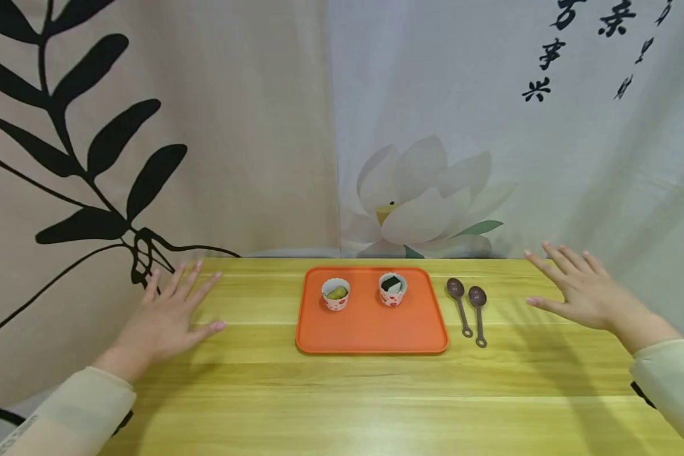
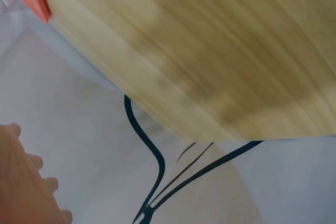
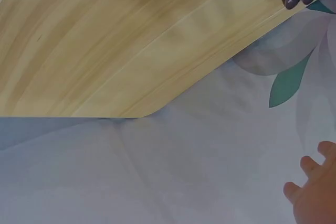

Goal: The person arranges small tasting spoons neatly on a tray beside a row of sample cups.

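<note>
My left hand (image 1: 168, 316) hovers over the left side of the table with its fingers spread, holding nothing. On the right, my right hand (image 1: 589, 291) is likewise spread above the table, with two brown spoons (image 1: 456, 289) (image 1: 477, 296) the nearest things to it. These lie side by side, bowls toward the back, along the right of an orange tray (image 1: 370, 332). Two small patterned paper cups stand on the tray: the left cup (image 1: 336, 303) has something greenish-yellow in it, and the right cup (image 1: 391, 300) holds a dark green and white piece.
The light wooden table (image 1: 342, 405) ends at a curtain (image 1: 262, 126) hanging behind it, printed with dark leaves, a pale flower and black characters. In the right wrist view the rounded table corner (image 3: 149, 109) shows. A black cable (image 1: 0, 413) is at the lower left.
</note>
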{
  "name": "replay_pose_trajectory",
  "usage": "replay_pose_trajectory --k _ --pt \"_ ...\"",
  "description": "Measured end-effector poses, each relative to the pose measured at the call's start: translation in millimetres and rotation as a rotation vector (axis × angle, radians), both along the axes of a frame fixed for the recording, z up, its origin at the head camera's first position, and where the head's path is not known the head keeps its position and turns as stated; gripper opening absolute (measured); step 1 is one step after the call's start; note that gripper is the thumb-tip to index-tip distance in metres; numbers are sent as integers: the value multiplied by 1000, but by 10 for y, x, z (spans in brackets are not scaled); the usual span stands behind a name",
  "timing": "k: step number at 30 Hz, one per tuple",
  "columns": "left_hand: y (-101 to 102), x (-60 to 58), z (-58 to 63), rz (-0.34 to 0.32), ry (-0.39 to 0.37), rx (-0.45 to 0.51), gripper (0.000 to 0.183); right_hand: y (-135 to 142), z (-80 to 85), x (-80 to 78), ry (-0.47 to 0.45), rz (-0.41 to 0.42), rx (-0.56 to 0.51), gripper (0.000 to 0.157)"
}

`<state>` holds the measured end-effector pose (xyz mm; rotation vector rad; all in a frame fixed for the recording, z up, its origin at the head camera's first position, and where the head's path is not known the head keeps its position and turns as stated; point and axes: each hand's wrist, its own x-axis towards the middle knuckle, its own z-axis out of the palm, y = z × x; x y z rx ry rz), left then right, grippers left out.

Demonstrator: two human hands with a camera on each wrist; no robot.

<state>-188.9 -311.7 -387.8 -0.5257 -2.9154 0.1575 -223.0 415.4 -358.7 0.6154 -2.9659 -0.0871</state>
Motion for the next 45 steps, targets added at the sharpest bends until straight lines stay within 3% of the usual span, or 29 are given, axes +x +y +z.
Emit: replay_pose_trajectory --k 21,34,45 --pt "144 112 -191 -4 -30 73 90 -207 -88 24 16 48 -64 93" --pt "207 127 -255 -4 -38 107 89 -342 -190 45 91 119 -94 88" --pt "335 137 -312 -30 -39 152 88 -444 -239 70 59 128 -141 88"
